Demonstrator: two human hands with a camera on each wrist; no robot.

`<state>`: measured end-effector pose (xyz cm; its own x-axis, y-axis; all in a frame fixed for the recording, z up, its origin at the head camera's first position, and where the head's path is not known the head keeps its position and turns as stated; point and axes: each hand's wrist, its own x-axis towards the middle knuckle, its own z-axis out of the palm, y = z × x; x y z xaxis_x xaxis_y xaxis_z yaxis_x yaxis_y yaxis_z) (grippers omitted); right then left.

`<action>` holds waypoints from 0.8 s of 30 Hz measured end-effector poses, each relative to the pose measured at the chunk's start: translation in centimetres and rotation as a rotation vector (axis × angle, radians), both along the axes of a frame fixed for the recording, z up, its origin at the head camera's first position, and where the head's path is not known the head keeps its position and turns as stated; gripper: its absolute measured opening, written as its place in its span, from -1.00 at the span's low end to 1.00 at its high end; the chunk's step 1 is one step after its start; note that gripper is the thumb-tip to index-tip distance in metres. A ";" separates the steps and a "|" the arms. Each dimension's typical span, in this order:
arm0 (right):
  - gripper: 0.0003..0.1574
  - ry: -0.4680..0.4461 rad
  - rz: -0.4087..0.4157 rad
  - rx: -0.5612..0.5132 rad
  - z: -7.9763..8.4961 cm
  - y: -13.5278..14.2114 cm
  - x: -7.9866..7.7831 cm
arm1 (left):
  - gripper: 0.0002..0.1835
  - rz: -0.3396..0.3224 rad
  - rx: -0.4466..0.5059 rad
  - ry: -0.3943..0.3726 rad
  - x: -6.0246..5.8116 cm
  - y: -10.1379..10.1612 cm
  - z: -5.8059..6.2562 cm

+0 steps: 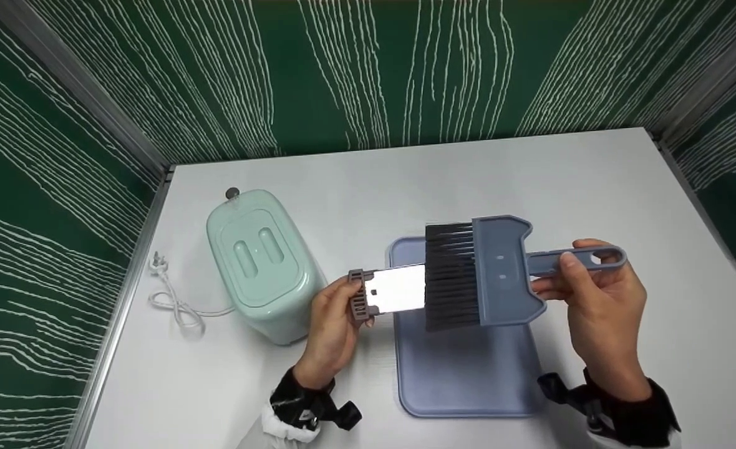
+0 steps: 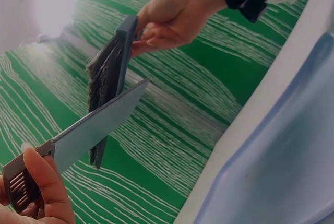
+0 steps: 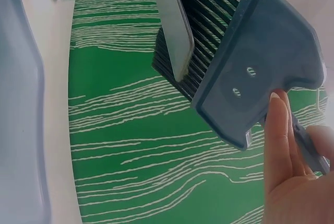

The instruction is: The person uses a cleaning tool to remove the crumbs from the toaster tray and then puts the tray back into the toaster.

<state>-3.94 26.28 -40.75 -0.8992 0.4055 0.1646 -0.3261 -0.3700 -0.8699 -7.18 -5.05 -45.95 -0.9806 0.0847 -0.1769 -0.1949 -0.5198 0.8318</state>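
Observation:
My left hand (image 1: 334, 327) pinches the brown slotted end of a flat metal crumb tray (image 1: 399, 289) between thumb and fingers. My right hand (image 1: 605, 305) grips the handle of a blue-grey hand brush (image 1: 506, 274), its thumb on top. In the head view, the brush's black bristles (image 1: 450, 277) overlap the far end of the crumb tray. The right wrist view shows the metal plate (image 3: 175, 25) against the bristles. Both things are held above a blue-lavender tray (image 1: 468, 386) lying on the table.
A mint-green toaster (image 1: 259, 249) with a lid over its top stands left of my left hand. Its white cord and plug (image 1: 178, 305) lie on the table farther left. Green panels with white lines (image 1: 393, 75) enclose the white table (image 1: 355, 193) at the back and sides.

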 end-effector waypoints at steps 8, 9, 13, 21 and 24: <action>-0.72 0.040 -0.048 -0.036 0.0 1.0 -0.1 | -0.68 -0.010 -0.001 0.002 0.0 -0.1 0.0; -0.72 0.035 -0.060 -0.026 0.1 1.2 -0.1 | -0.68 -0.010 0.002 0.004 0.0 -0.1 0.0; -0.72 0.029 -0.086 -0.007 0.2 1.7 -0.2 | -0.68 -0.009 0.007 0.002 0.1 -0.1 0.1; -0.73 0.010 -0.122 0.043 0.3 2.5 -0.3 | -0.67 -0.009 -0.006 -0.006 -0.1 -0.1 0.0; -0.72 0.003 -0.132 0.068 0.4 2.8 -0.2 | -0.68 -0.007 -0.008 -0.004 -0.1 -0.1 0.0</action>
<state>-4.19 29.08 -40.35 -0.8381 0.5082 0.1984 -0.3709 -0.2642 -0.8903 -7.23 -5.15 -45.95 -0.9791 0.0904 -0.1820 -0.2025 -0.5117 0.8350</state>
